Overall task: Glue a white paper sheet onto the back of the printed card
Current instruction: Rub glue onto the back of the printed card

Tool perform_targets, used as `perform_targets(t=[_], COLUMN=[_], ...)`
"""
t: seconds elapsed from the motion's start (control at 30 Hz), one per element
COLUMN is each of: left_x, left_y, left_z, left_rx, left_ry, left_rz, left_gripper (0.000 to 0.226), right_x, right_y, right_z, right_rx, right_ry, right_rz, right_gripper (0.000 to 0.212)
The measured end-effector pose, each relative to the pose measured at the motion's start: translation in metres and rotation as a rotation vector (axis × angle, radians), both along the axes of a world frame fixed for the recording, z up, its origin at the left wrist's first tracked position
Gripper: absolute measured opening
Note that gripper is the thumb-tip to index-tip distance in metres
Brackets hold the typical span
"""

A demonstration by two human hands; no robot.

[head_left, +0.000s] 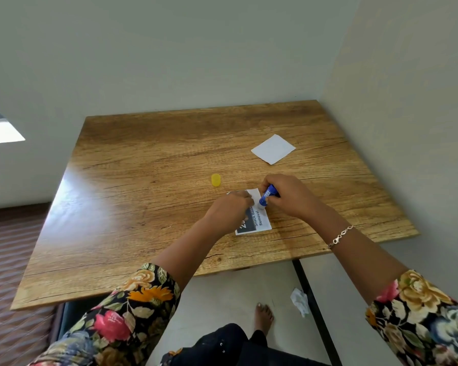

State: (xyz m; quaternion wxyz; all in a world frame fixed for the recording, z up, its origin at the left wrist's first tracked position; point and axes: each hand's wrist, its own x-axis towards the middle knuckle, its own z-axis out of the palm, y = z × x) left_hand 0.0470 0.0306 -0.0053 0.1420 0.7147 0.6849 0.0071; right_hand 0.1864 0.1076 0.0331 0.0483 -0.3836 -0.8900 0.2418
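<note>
The printed card (259, 220) lies on the wooden table (143, 207), print side up, with a dark panel and black text showing. My left hand (230, 211) presses down on the card's left part, and a white edge of paper (254, 194) shows just beyond its fingers. My right hand (288, 194) grips a blue glue stick (267, 196), tilted with its tip down on the card's far end. A white paper sheet (273, 149) rests farther back on the table, to the right.
The glue stick's yellow cap (215, 179) stands on the table left of my hands. Walls close the table in at the back and right. A crumpled white paper (300, 301) lies on the floor under the table's near edge, next to a bare foot (263, 317).
</note>
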Motion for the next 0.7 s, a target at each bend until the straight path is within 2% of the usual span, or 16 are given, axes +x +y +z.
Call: perform_targets(t=[0.7], left_x=[-0.003], left_y=[0.003], left_z=[0.0], left_rx=[0.023], left_ry=[-0.025], left_rz=[-0.009], left_gripper=[0.043], right_x=[0.028], right_y=[-0.034], right_z=[-0.002], right_rx=[0.026], right_ry=[-0.014], right_rz=[0.006], right_gripper=[0.013])
